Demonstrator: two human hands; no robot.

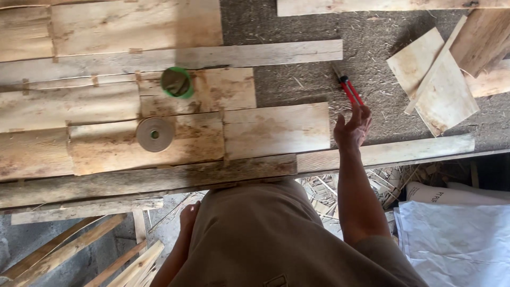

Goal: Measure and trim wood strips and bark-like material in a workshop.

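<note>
From the head camera we look straight down on a workbench (297,79) covered with thin wood veneer sheets (175,127) laid edge to edge and joined by strips of tape; our right hand (352,128) is stretched forward over the bench, fingers spread and loosely curved, palm turned inward, holding nothing; just beyond its fingertips lie the red-handled pliers (348,89) on the bare grey felt-like surface, near the hand but, as far as we can tell, not touched by it; our left hand (188,217) hangs low beside our body, below the bench edge, its fingers seemingly curled, though we cannot tell whether it grips anything; on the veneer to the left sits a roll of brown paper tape (154,134), lying flat, and behind it a small green cup (177,82) with something dark inside; both are well apart from the right hand; a long wooden plank (382,153) runs along the near edge of the bench under our forearm; loose veneer offcuts (433,79) lie at the far right; below the bench we see white woven sacks (457,239) and wooden slats (79,250) on the floor.
</note>
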